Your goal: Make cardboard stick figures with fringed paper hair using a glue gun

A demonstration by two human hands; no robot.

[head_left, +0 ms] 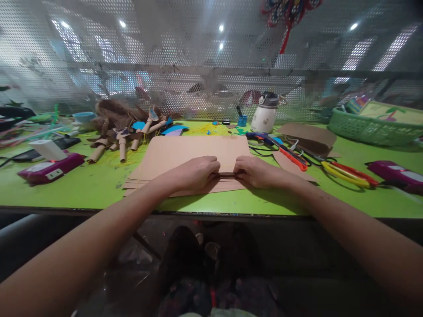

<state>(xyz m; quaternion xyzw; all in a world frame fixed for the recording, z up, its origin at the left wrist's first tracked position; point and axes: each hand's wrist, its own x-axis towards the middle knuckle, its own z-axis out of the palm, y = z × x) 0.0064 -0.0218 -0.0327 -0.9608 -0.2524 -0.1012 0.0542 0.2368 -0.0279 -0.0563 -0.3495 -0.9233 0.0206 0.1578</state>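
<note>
A stack of tan kraft paper sheets (185, 149) lies on the green table, with its layered edges toward me. My left hand (200, 171) is closed, its curled fingers on the front edge of the top sheet. Close to its right, my right hand (254, 171) is closed on the same edge. Between the two hands that edge shows as a narrow, darker folded or rolled strip (226, 175). The fingertips and the undersides of both hands are hidden.
Paper rolls (122, 149) lie at the left, beyond a purple power strip (53, 167). On the right are a glue gun (261, 137), an orange-handled tool (294, 158) and yellow-and-red-handled pliers (346, 174). A white bottle (264, 115) and a green basket (373, 127) stand behind.
</note>
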